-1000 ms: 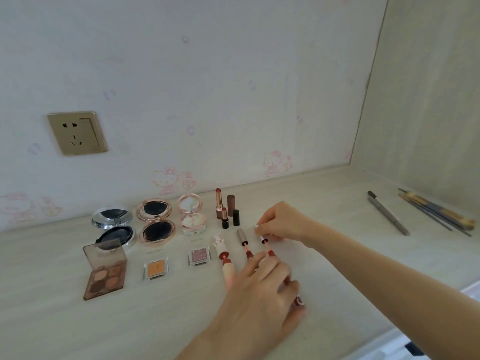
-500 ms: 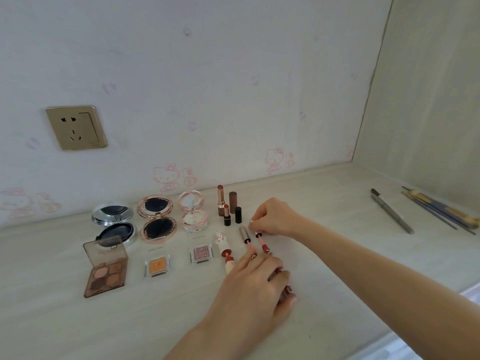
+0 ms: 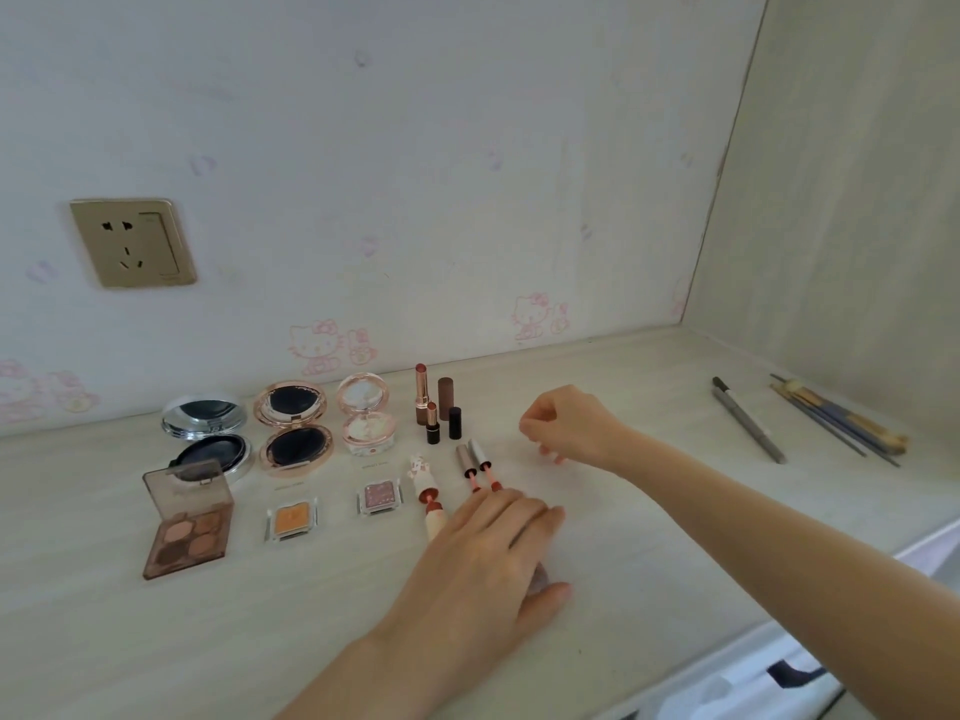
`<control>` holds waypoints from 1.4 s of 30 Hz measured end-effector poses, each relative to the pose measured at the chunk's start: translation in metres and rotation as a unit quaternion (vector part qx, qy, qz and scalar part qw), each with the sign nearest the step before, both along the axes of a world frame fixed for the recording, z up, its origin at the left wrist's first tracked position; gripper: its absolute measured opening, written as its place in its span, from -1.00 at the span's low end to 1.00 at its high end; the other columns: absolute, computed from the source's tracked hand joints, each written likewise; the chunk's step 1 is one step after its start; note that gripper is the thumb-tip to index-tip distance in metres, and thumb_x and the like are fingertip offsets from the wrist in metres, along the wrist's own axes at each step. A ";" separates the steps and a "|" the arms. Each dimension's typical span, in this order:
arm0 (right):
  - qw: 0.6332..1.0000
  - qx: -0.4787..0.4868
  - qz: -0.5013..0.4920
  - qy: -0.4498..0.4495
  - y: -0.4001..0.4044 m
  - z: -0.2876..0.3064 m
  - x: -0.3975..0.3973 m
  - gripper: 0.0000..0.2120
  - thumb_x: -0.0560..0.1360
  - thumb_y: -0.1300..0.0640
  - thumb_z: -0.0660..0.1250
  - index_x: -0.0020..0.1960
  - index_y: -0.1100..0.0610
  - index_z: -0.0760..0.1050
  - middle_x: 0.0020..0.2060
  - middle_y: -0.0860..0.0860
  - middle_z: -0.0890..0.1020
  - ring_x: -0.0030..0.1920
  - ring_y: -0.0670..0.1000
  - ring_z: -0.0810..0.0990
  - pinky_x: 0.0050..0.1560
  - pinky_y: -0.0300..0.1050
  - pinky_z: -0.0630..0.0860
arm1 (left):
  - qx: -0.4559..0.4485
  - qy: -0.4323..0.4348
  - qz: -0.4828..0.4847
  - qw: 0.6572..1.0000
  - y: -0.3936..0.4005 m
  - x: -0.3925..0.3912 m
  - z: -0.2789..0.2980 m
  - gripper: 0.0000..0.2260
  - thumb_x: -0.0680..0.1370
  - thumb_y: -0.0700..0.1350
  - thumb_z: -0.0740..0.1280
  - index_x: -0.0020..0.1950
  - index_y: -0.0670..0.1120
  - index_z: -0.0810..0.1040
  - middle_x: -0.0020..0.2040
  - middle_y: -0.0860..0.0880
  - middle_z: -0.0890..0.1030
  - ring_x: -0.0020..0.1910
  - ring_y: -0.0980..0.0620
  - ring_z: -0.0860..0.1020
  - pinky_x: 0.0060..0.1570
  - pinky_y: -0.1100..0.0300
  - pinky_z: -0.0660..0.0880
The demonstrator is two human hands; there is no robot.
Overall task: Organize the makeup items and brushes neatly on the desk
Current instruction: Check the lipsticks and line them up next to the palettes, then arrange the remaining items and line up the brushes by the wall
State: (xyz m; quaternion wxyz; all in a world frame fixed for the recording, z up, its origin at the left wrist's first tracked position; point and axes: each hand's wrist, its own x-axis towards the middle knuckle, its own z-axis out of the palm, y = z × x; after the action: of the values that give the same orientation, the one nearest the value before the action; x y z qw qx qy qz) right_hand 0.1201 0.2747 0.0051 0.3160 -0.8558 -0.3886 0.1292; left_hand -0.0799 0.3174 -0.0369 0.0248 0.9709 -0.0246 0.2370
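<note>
I am reading this as the lip-wand alignment step. Left hand (image 3: 488, 553) is lying flat, fingers straight, over the lower ends of the two lip gloss wands (image 3: 477, 462), which are sitting side by side near the lipsticks (image 3: 437, 407). Right hand (image 3: 563, 426) is hovering loosely curled, holding nothing. Brushes (image 3: 836, 418) are waiting far right on the desk (image 3: 649, 537); I judge the next move calls for fetching them.
</note>
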 end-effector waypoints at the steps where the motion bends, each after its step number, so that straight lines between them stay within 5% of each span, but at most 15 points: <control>1: 1.000 -0.006 -0.001 -0.015 -0.009 0.001 0.004 -0.83 0.50 0.11 0.27 -0.04 0.15 0.60 -0.15 0.04 0.67 -0.12 0.07 0.66 -0.11 -0.07 0.61 | -0.006 0.003 -0.001 1.000 -0.002 0.000 0.002 -0.56 0.53 0.18 0.21 0.31 -0.03 0.50 0.18 0.10 0.55 0.23 0.10 0.47 0.30 0.20 0.36; 8: 0.989 -0.053 -0.048 -0.128 -0.090 0.002 0.037 -0.83 0.52 0.09 0.27 0.04 0.06 0.60 -0.16 -0.09 0.59 -0.12 -0.08 0.52 -0.07 -0.31 0.38 | -0.064 0.041 -0.009 0.997 -0.004 0.035 0.014 -0.62 0.61 0.11 0.11 0.40 0.02 0.37 0.30 0.15 0.42 0.33 0.22 0.24 0.33 0.30 0.19; 14: 0.984 -0.061 -0.097 -0.133 -0.150 -0.001 0.070 -0.82 0.54 0.10 0.27 0.12 0.05 0.56 -0.13 -0.08 0.58 -0.01 0.00 0.59 0.06 -0.14 0.52 | -0.113 0.068 -0.013 0.991 -0.011 0.109 0.027 -0.70 0.61 -0.01 0.18 0.32 -0.01 0.46 0.27 0.10 0.50 0.31 0.16 0.33 0.27 0.22 0.30; 19: 0.979 -0.058 -0.141 -0.132 -0.182 0.002 0.104 -0.78 0.54 0.07 0.27 0.17 0.00 0.52 -0.08 -0.08 0.59 -0.13 -0.07 0.54 -0.21 -0.30 0.39 | -0.125 0.114 -0.026 0.985 -0.028 0.184 0.025 -0.72 0.61 -0.04 0.18 0.26 -0.06 0.51 0.23 -0.01 0.54 0.27 0.01 0.41 0.23 0.09 0.39; 24: 0.973 -0.071 -0.186 -0.120 -0.187 0.004 0.143 -0.79 0.54 0.08 0.25 0.16 0.01 0.52 0.01 -0.04 0.58 -0.01 0.01 0.55 -0.15 -0.22 0.42 | -0.182 0.122 -0.033 0.975 -0.045 0.262 0.019 -0.72 0.60 -0.05 0.19 0.25 -0.07 0.53 0.23 -0.05 0.56 0.23 -0.03 0.47 0.23 0.12 0.39; 42: 0.953 -0.110 -0.266 -0.095 -0.166 -0.021 0.211 -0.62 0.46 -0.13 0.34 0.19 0.05 0.50 0.07 0.02 0.58 -0.11 0.02 0.51 -0.25 -0.18 0.39 | -0.262 0.147 0.009 0.954 -0.057 0.398 0.006 -0.66 0.62 -0.11 0.17 0.39 -0.14 0.41 0.30 -0.15 0.51 0.33 -0.14 0.38 0.30 0.02 0.34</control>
State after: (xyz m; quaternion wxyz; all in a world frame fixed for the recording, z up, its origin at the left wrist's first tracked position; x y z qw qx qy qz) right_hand 0.3307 0.1091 -0.0160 0.2047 -0.9660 -0.1580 0.0004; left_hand 0.3182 0.2599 -0.0308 0.2799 0.9545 0.0507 0.0897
